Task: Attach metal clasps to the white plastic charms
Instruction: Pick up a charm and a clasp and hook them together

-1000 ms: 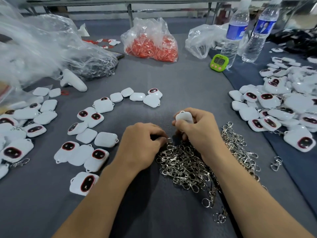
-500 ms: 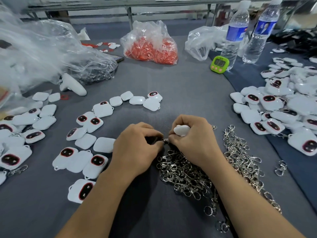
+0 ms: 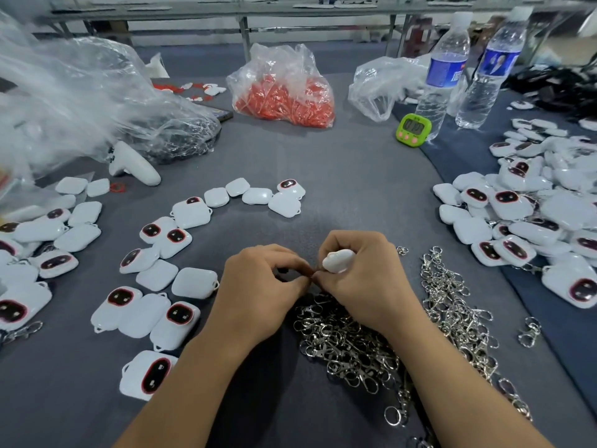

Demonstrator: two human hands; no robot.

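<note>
Gripping a smooth, rounded white plastic charm (image 3: 337, 260), the right hand (image 3: 365, 286) met the left hand (image 3: 258, 292) fingertip to fingertip; whatever its curled fingers pinched was hidden. Shiny metal clasps (image 3: 349, 347) lay tangled beneath both hands.

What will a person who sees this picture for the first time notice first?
At the centre, the right hand grips a white charm, and the left hand meets it with its fingertips. Below them lies a shiny heap of metal clasps. On both sides lie loose white charms, and a bag of orange-red pieces sits at the back.
</note>
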